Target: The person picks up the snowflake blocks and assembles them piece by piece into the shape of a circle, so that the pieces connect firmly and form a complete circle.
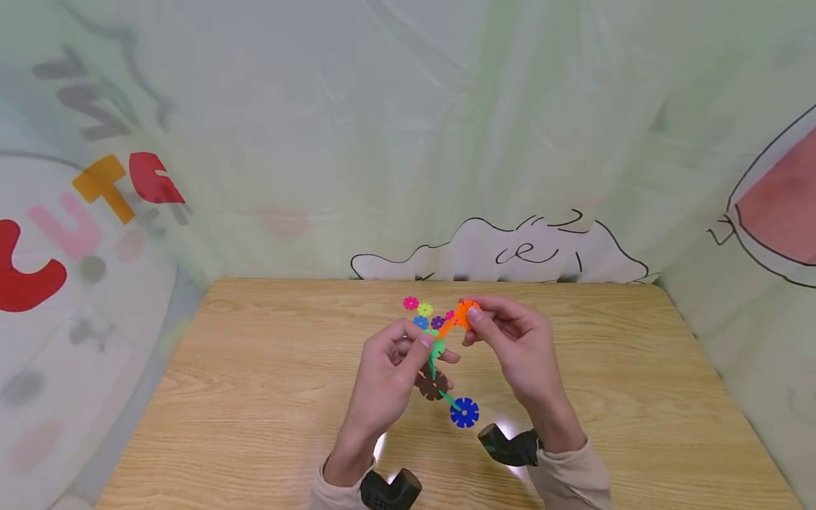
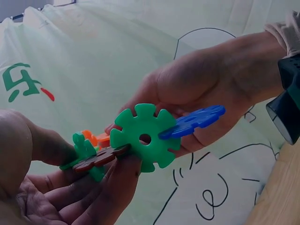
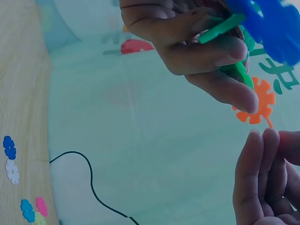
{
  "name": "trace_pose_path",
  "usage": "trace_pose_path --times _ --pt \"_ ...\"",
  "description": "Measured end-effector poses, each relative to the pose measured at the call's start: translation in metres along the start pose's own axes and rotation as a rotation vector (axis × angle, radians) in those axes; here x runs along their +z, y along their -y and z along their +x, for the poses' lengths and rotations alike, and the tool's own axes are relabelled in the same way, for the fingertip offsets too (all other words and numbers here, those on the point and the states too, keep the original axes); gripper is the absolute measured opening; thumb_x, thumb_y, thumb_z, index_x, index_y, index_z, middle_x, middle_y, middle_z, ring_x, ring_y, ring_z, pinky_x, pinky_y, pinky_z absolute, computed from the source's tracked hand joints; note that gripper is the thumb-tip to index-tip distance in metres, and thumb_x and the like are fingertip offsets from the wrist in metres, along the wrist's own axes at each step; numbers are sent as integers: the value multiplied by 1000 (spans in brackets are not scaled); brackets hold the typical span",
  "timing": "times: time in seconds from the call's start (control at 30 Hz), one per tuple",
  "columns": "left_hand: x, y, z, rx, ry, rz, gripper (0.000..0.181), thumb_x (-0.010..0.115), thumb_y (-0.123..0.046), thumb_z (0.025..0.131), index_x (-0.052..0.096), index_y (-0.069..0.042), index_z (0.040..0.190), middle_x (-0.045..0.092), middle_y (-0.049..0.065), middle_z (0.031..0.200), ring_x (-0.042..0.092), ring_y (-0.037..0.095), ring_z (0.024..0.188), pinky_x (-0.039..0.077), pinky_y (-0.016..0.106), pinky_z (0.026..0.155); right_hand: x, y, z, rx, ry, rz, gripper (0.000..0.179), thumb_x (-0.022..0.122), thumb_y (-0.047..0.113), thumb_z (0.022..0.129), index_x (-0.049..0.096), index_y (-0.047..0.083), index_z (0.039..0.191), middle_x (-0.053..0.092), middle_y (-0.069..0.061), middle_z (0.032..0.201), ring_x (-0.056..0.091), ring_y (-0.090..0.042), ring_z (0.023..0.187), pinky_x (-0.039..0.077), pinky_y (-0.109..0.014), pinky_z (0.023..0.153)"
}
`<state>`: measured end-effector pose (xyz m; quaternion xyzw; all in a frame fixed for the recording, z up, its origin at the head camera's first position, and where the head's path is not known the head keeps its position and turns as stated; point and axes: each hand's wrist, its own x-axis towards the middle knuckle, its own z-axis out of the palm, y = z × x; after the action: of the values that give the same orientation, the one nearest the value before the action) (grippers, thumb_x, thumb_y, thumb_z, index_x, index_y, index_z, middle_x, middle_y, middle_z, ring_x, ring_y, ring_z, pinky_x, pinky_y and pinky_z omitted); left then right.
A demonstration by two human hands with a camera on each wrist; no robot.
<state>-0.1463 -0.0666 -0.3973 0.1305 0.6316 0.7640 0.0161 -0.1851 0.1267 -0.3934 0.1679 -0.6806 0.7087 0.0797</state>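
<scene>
"Pale printed cloth (image 1: 408,127) hangs behind the counter (image 1: 255,397). Where's the disc chain (image 1: 437,390)?"

"Above the counter: fingers curled, left hand (image 1: 385,375) pinches its green disc (image 1: 438,349), right hand (image 1: 519,347) an orange disc (image 1: 463,312)."

"Handling?"

"Probably light, stiff, slick; take it by edges beside joints."

Wood-grain table (image 1: 255,397), coloured notched discs (image 1: 425,306), near far edge

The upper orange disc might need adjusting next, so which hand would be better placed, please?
Probably the right hand: its thumb and fingers pinch that orange disc, while the left hand is occupied holding a green disc below it.
</scene>
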Motion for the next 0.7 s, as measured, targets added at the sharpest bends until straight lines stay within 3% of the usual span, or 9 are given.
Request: trace_pose_path --times 0.3,0.47,0.7 --pt "0 -1 -2 53 73 30 21 52 -11 112 58 6 101 76 33 99 75 12 63 65 38 55 -1 6 -2 -34 30 20 19 63 -6 102 70 -14 117 78 -2 104 73 -16 74 66 -27 78" --pt "1 -5 -3 50 87 34 19 53 -9 111 57 4 98 77 30 97 76 12 64 65 39 55 -4 9 -3 -40 76 -2 21 62 -5 102 72 -12 120 79 -3 109 74 -18 77 66 -28 79" --pt "3 -7 -7 68 83 52 18 54 -6 110 60 7 99 76 33 94 78 15 65 65 47 56 -9 10 -7 -116 153 19 23 60 -11 101 71 -14 120 74 -2 92 69 -16 75 64 -24 76"
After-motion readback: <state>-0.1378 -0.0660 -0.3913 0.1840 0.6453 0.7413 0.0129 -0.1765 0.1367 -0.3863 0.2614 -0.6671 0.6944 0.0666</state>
